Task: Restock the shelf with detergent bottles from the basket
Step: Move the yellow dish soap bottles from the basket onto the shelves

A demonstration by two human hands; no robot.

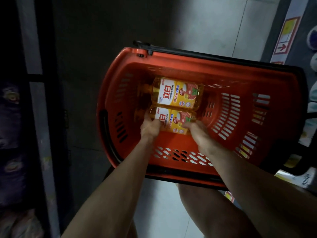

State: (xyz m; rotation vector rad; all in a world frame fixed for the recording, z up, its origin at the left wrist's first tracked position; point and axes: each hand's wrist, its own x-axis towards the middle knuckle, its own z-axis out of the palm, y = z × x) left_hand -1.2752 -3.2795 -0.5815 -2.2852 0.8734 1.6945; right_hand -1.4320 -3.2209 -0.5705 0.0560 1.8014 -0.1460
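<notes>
Two bare arms reach down from the near edge into a red basket (pixel 223 69) with pale floor tiles (pixel 205 23) around it. On the left stands a dark shelf (pixel 34 74), then comes the left hand (pixel 150 128), its fingers curled round the neck end of the near bottle (pixel 173 123), and the right hand (pixel 199 133) grips the other end of that same bottle. Both yellow bottles lie on their sides in the bottom of the basket, the far bottle (pixel 178 95) touching the near one, with their necks pointing left.
</notes>
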